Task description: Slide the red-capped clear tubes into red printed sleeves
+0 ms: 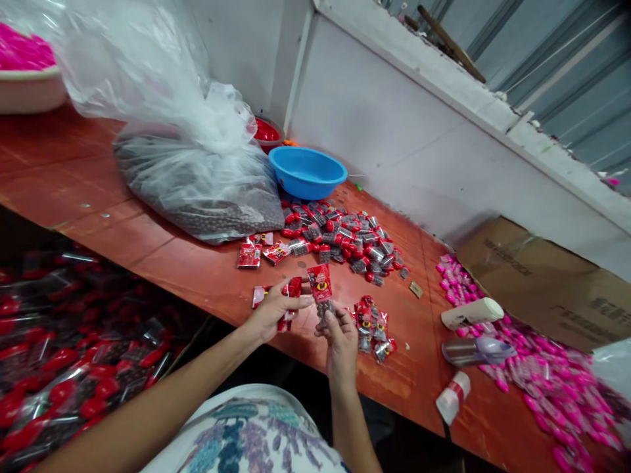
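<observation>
In my right hand [341,335], fingers closed, is a small clear bottle [324,309] of dark beads, held near its base. A red printed wrapper [319,281] covers its top. My left hand [273,309] is closed around several red printed wrappers [292,287], and its fingertips reach close to the wrapped bottle. Just right of my right hand lies a small group of wrapped bottles [367,322]. More red wrappers [250,255] lie on the red table [217,276] beyond my left hand. Farther back is a heap of unwrapped red-capped bottles [345,236].
A large clear bag [197,177] of dark beads and a blue basin [308,172] stand at the back. Pink-capped pieces [547,368], a scoop [476,351] and a cardboard box [547,282] are on the right. Many red-capped bottles [73,355] fill the lower left, below the table edge.
</observation>
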`<state>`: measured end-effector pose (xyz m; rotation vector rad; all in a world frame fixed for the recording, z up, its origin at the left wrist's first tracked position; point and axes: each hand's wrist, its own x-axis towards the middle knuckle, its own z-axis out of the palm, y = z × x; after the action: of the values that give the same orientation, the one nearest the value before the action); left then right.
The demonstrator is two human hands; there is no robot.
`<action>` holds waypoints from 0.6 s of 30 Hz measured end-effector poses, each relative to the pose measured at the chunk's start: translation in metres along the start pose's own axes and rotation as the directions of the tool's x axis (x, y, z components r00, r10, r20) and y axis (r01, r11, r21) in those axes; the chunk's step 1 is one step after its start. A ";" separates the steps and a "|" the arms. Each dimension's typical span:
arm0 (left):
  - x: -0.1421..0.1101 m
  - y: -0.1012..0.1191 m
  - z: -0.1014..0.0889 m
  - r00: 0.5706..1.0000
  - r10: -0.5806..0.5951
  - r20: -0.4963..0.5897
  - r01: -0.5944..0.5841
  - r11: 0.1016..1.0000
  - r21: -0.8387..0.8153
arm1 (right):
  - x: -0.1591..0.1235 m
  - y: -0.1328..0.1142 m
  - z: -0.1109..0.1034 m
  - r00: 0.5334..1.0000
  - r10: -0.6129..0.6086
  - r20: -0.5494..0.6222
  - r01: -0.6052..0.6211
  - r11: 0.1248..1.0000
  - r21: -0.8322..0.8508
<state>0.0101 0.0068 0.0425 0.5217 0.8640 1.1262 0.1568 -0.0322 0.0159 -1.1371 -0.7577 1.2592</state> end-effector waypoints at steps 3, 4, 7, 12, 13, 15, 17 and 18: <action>-0.002 0.000 0.004 1.000 0.009 -0.009 -0.009 1.000 0.003 | -0.002 0.002 0.001 0.999 -0.007 0.035 0.007 1.000 -0.009; -0.002 -0.001 0.005 1.000 0.021 -0.014 -0.020 1.000 0.010 | -0.003 0.003 0.002 0.999 -0.011 0.046 0.012 1.000 -0.014; -0.001 -0.005 0.005 0.997 0.069 -0.017 -0.068 0.997 0.039 | -0.005 0.004 0.003 0.997 -0.031 0.071 0.033 0.999 -0.032; -0.003 -0.008 0.005 0.983 0.175 -0.052 -0.168 0.978 0.122 | -0.010 0.001 0.007 0.994 -0.086 0.068 0.093 0.988 -0.120; -0.003 -0.008 0.005 0.980 0.193 -0.042 -0.186 0.974 0.129 | -0.010 0.000 0.007 0.994 -0.094 0.062 0.101 0.985 -0.137; -0.004 -0.008 0.004 0.980 0.201 -0.003 -0.199 0.970 0.140 | -0.011 -0.002 0.007 0.994 -0.093 0.056 0.100 0.983 -0.153; -0.003 -0.007 0.003 0.984 0.172 0.045 -0.177 0.971 0.161 | -0.011 -0.003 0.006 0.996 -0.066 0.064 0.074 0.988 -0.138; -0.003 -0.007 0.001 0.986 0.152 0.065 -0.161 0.971 0.175 | -0.010 -0.003 0.005 0.996 -0.048 0.070 0.057 0.991 -0.124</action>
<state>0.0145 0.0016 0.0393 0.7767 0.8968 1.1789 0.1510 -0.0406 0.0218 -1.1731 -0.9224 1.2241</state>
